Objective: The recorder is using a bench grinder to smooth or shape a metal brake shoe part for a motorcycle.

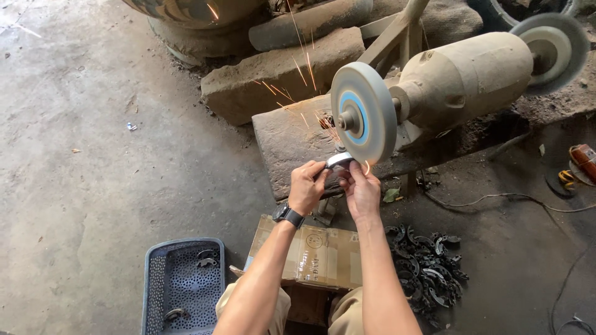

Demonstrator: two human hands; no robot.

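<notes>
I see my left hand (307,186) and right hand (362,189) pinching one curved metal piece (339,160) against the nearer of two grinding wheels (363,113), while the blue basket (155,279) holds two pieces.

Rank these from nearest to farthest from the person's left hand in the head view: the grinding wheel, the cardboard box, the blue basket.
From the left hand:
1. Grinding wheel, just up and to the right, above the hands.
2. Cardboard box, below, under the forearms.
3. Blue basket, lower left on the floor.
</notes>
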